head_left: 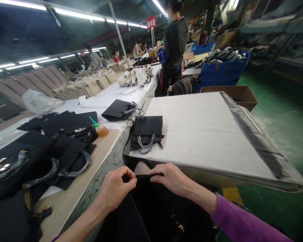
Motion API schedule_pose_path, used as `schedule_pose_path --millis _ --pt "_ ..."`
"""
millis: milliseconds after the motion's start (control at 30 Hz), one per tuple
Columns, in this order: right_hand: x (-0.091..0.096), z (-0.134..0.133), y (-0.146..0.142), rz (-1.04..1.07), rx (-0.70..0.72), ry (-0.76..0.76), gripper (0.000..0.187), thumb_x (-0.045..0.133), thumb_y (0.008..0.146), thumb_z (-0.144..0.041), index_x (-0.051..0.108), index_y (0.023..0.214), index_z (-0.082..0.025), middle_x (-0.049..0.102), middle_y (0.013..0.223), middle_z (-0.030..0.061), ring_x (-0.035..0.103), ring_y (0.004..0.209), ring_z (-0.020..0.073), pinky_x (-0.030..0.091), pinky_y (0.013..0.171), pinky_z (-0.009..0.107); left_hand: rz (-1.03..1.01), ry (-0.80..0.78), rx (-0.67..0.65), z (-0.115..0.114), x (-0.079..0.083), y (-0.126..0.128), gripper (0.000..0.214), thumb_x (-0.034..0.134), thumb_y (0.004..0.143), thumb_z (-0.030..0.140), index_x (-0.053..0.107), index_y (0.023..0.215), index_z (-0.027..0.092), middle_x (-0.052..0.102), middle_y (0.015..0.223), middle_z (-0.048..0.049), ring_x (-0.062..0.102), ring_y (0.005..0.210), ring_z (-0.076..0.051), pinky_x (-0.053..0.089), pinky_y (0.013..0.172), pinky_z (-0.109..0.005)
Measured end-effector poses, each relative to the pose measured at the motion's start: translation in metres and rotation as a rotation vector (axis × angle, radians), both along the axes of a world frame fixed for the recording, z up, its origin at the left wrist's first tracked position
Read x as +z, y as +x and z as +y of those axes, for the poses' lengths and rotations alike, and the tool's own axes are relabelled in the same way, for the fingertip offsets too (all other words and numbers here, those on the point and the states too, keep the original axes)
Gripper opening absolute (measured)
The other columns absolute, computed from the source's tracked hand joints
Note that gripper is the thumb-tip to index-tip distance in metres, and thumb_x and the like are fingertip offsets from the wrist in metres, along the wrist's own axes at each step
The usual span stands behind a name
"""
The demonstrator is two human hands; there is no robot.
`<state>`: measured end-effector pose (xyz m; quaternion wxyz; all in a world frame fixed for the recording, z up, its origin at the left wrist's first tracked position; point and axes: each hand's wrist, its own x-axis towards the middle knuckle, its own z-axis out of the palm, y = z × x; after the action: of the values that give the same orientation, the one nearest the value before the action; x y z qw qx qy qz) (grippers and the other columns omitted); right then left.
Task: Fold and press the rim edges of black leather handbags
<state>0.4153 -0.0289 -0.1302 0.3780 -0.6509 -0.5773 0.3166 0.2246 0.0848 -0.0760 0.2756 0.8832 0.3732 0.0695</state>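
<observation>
Bare hands (173,178), a plain purple sleeve (238,220) on the right forearm (203,199), a purple edge (55,238) at the left one

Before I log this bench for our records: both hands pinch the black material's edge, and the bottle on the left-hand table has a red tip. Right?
Only the colour is wrong: the head view shows the bottle on the left-hand table with a green tip. The left hand and right hand do pinch the edge of the black material.
</observation>
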Motion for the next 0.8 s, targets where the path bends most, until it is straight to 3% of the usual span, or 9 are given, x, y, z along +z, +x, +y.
schedule_pose_path --millis 333,567,800 --pt "-0.0001 -0.0047 -0.0029 -0.098 -0.023 -0.009 0.022 0.071 0.083 -0.026 0.074 0.105 -0.029 0.077 0.101 -0.0013 0.070 0.094 0.0215 0.048 0.083 0.030 -0.132 -0.121 -0.130 0.0047 -0.0013 -0.0042 0.011 0.063 0.078 0.018 0.062 0.067 0.019 0.065 0.075 0.0026 0.060 0.072 -0.015 0.041 0.070 -0.025" --pt "-0.0019 -0.0022 -0.0039 -0.121 -0.001 0.003 0.019 0.069 0.087 -0.031 0.074 0.105 -0.030 0.076 0.102 -0.0017 0.069 0.094 0.0205 0.047 0.084 0.029 -0.126 -0.096 -0.086 0.0026 -0.0042 -0.0054 0.010 0.063 0.081 0.020 0.063 0.070 0.020 0.065 0.074 0.0034 0.059 0.072 -0.015 0.040 0.071 -0.026" --pt "-0.0044 0.0026 -0.0045 -0.151 0.021 0.024 0.017 0.074 0.084 -0.031 0.078 0.101 -0.030 0.076 0.091 -0.0013 0.069 0.087 0.0178 0.044 0.074 0.024 -0.090 -0.064 -0.043 0.0021 -0.0081 -0.0067 0.009 0.064 0.080 0.024 0.063 0.072 0.020 0.065 0.075 0.0038 0.059 0.071 -0.015 0.041 0.069 -0.026"
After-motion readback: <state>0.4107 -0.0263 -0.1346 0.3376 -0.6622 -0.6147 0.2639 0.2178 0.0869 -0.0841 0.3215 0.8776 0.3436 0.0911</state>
